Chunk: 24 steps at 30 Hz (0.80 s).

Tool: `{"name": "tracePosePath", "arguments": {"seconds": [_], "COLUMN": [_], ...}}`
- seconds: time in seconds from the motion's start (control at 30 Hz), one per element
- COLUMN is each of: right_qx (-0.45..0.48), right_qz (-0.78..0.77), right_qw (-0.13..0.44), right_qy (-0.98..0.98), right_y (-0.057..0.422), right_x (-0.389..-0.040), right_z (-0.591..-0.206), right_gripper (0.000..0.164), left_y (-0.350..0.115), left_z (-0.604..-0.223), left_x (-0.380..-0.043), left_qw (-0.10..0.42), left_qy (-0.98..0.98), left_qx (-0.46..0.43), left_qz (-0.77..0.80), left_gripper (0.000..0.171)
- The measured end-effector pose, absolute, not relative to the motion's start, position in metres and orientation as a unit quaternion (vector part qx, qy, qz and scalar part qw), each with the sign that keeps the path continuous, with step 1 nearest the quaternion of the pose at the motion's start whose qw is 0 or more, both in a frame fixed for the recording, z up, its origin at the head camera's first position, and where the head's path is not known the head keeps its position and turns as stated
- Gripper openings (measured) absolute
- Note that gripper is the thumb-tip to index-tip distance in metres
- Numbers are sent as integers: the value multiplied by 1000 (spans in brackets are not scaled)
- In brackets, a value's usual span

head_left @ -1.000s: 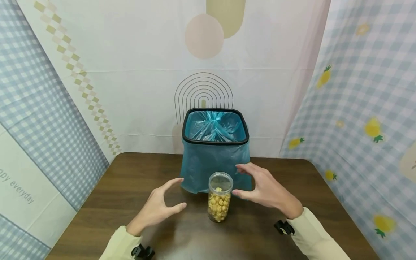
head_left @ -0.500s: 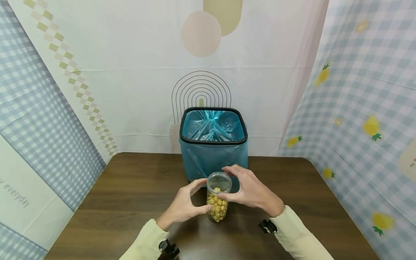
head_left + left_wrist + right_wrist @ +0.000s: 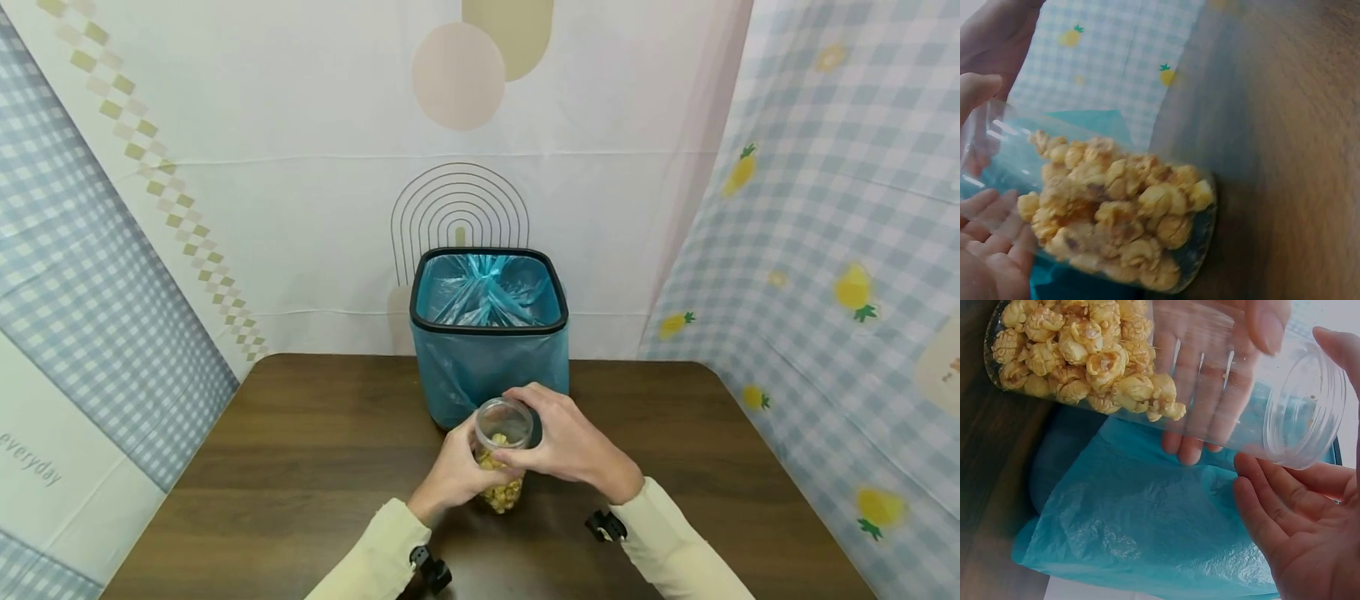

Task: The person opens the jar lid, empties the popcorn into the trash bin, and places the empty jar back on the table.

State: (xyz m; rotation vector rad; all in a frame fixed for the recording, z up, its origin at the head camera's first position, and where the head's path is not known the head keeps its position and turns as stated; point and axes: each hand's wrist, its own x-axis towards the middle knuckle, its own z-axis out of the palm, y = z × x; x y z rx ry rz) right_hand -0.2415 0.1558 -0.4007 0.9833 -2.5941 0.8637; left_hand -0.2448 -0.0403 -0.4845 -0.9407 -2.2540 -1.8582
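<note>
A clear jar (image 3: pixel 501 498) of popcorn (image 3: pixel 1085 359) stands upright on the table near the middle. My left hand (image 3: pixel 459 471) is wrapped around its side, thumb across the front; through the clear wall the right wrist view shows that hand's fingers (image 3: pixel 1207 394) behind the jar. My right hand (image 3: pixel 570 443) is spread around the jar's clear top rim (image 3: pixel 1307 403). Its thumb (image 3: pixel 1337 349) and fingertips lie on opposite sides, right at the rim. The left wrist view shows the popcorn (image 3: pixel 1119 206) filling the lower part.
Directly behind the jar stands a bin (image 3: pixel 489 331) with a black rim, lined with a blue plastic bag (image 3: pixel 1141 506) knotted inside. The wooden table (image 3: pixel 315 467) reaches back to a patterned cloth (image 3: pixel 330 208); checked cloth (image 3: pixel 795 250) hangs at both sides.
Both hands have come in to the jar. The left moved right and closed around its side, while the right moved left to the top rim. The jar stays standing in place.
</note>
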Motion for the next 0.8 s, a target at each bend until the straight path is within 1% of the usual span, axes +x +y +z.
{"name": "tracePosePath", "arguments": {"seconds": [0.23,0.53,0.67,0.8], "right_qx": [344,362,362,364], "right_qz": [292,287,281,266], "right_qw": [124,115,105,104], "right_qy": [-884,-879,-883,-887], "right_y": [156,155,155,155], "right_x": [-242,-235,-233,-232], "right_z": [-401,-396,-393,-388], "right_gripper": [70,71,73,77], "left_y": [-36,-41,-45,-51], "left_z": [-484,-462,-467,-470], "left_x": [-242,-225,-229,-233], "left_qw": [53,103,123,147], "left_qy": [-743,-745,-758,-784], "left_qx": [-285,-293,-299,-300], "left_qz": [-603,-591,-566,-524], "left_gripper": [72,67,66,67]}}
